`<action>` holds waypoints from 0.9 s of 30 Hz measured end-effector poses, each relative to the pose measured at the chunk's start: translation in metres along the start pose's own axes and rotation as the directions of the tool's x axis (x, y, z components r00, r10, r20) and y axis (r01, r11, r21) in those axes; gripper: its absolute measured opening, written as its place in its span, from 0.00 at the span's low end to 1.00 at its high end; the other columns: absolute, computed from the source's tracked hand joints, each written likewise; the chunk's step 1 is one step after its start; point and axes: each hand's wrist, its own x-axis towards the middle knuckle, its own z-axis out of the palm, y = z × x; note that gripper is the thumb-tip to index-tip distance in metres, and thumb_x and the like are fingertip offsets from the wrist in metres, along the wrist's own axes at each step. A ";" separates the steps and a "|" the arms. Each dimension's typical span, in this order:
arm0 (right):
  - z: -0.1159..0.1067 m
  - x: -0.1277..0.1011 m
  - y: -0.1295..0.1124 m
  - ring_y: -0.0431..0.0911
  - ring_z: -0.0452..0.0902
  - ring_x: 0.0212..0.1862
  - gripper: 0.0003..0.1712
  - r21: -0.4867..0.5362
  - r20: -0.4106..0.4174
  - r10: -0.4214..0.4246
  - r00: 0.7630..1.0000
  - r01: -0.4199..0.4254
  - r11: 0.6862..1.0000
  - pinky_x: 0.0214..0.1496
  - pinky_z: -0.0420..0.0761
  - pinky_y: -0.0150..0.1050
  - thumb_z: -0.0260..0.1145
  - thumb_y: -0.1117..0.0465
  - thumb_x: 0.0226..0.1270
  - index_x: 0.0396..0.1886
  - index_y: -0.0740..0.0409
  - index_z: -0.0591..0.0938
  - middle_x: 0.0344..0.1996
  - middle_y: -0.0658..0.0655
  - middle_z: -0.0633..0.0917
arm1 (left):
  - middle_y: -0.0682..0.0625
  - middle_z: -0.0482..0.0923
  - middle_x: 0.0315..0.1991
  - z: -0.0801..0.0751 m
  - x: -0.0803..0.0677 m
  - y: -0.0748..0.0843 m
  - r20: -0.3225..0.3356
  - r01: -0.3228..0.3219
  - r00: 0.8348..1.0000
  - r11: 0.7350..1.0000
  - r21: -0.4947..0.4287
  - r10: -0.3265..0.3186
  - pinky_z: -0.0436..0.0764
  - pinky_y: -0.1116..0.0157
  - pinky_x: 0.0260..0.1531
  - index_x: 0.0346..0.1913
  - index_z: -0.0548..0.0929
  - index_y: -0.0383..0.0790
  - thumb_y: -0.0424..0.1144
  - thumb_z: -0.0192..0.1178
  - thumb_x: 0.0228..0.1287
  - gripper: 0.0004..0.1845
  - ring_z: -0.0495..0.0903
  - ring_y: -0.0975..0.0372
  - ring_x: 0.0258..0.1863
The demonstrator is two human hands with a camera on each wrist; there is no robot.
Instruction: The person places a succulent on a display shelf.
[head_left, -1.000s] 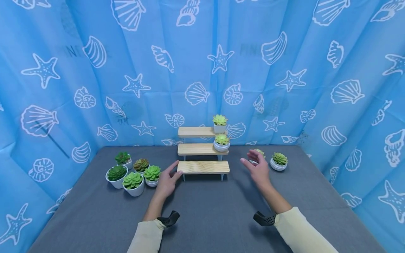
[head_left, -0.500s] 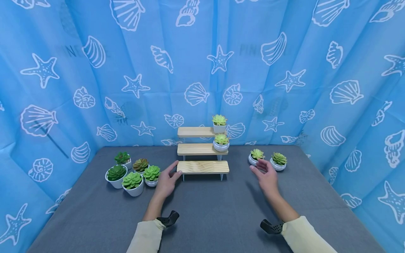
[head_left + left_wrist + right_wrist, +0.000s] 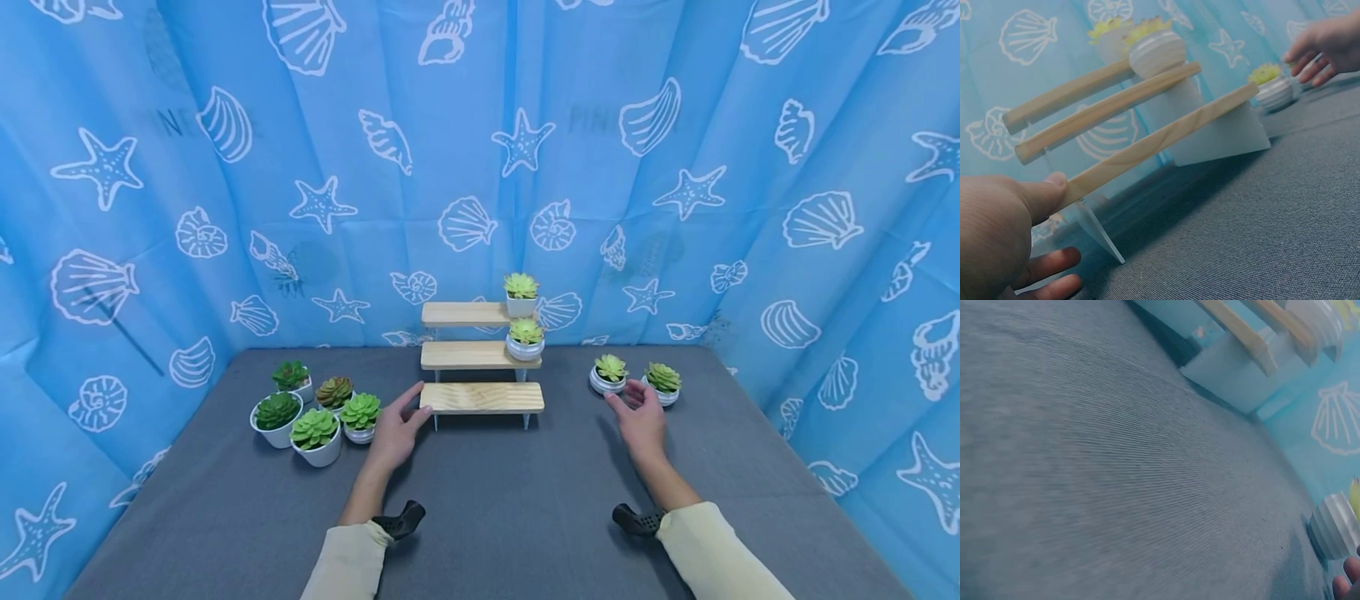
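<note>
Right hand (image 3: 642, 419) lay low over the grey tabletop (image 3: 495, 500), fingers spread and nearly straight, holding nothing; its fingertips (image 3: 627, 397) pointed into the gap between two small potted succulents to the right of the stand. The light-green succulent (image 3: 609, 372) sat just ahead and to the left of the fingertips, the darker succulent (image 3: 663, 382) just ahead and to the right; both pots stood upright, near each other but apart, and whether a finger touched either could not be told from the head view. In the right wrist view only a ribbed white pot (image 3: 1334, 526) and a fingertip at the frame corner showed, close together. Left hand (image 3: 396, 431) rested at the left end of the bottom shelf of the three-step wooden stand (image 3: 482, 397), thumb (image 3: 1047, 190) pressed against the board's end, remaining fingers loose beneath it, not curled round anything. The stand's boards ran left to right across the table, stepping up toward the blue shell-print curtain (image 3: 225, 167). Two potted succulents already stood at the right ends of the top shelf (image 3: 521, 293) and middle shelf (image 3: 525, 338). The right hand was clearly the nearer to the loose pair on the right; the left hand was nearer the cluster of five pots (image 3: 315, 412) on the left side of the table.
</note>
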 end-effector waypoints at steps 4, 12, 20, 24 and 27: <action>0.003 0.009 0.003 0.60 0.70 0.60 0.31 -0.027 -0.002 0.057 0.998 -0.057 0.998 0.59 0.72 0.53 0.66 0.59 0.68 0.65 0.69 0.68 0.59 0.69 0.74 | 0.45 0.66 0.69 0.000 0.000 -0.001 -0.001 -0.003 1.000 1.000 0.001 0.003 0.69 0.46 0.60 0.71 0.68 0.44 0.42 0.58 0.71 0.27 0.67 0.48 0.66; 0.012 0.023 0.006 0.61 0.69 0.61 0.35 -0.067 -0.036 0.093 0.995 -0.095 0.993 0.60 0.71 0.54 0.67 0.59 0.66 0.66 0.71 0.66 0.61 0.71 0.72 | 0.46 0.66 0.69 -0.001 0.000 -0.002 -0.003 -0.010 1.000 1.000 0.006 0.010 0.70 0.47 0.60 0.71 0.69 0.46 0.42 0.58 0.71 0.27 0.66 0.49 0.66; 0.017 0.030 0.006 0.63 0.66 0.63 0.37 -0.132 -0.023 0.091 0.996 -0.094 0.987 0.63 0.68 0.55 0.67 0.59 0.66 0.67 0.73 0.64 0.60 0.73 0.71 | 0.46 0.66 0.69 0.000 0.000 0.000 -0.004 0.007 1.000 1.000 0.005 -0.007 0.73 0.47 0.57 0.71 0.68 0.47 0.42 0.58 0.71 0.27 0.68 0.49 0.65; 0.021 0.033 0.007 0.63 0.66 0.62 0.36 -0.158 -0.028 0.080 0.996 -0.083 0.984 0.63 0.66 0.56 0.68 0.58 0.65 0.66 0.72 0.66 0.59 0.73 0.72 | 0.46 0.67 0.69 0.000 0.000 0.001 -0.008 0.005 1.000 1.000 0.003 -0.005 0.73 0.47 0.56 0.71 0.68 0.45 0.42 0.58 0.71 0.27 0.69 0.50 0.64; 0.023 0.034 0.008 0.63 0.66 0.62 0.35 -0.179 -0.031 0.070 0.997 -0.075 0.981 0.64 0.64 0.56 0.68 0.59 0.64 0.65 0.73 0.67 0.59 0.73 0.72 | 0.46 0.67 0.69 0.000 0.000 0.001 -0.007 0.002 1.000 1.000 0.003 -0.002 0.72 0.47 0.57 0.71 0.69 0.45 0.42 0.58 0.71 0.27 0.68 0.50 0.65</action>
